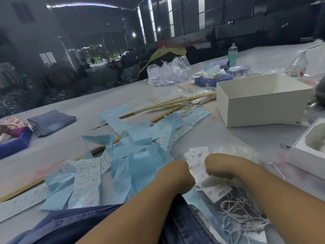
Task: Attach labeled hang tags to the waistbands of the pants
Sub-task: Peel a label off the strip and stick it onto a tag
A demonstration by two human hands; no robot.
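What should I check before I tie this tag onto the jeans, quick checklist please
1. Tag in hand: ok, the left hand and right hand both pinch a white hang tag.
2. Label on tag: cannot tell, print is blurred.
3. String threaded through tag: cannot tell, fingers hide it.
4. Spare strings within reach: ok, loose white strings lie under the right forearm.
5. Jeans in position: ok, dark jeans lie at the near edge.
6. Waistband exposed: cannot tell, arms cover it.

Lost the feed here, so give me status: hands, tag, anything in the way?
Left hand and right hand both pinching the white hang tag. Jeans under forearms, tag unattached. Blue backing scraps and loose strings crowd the table.
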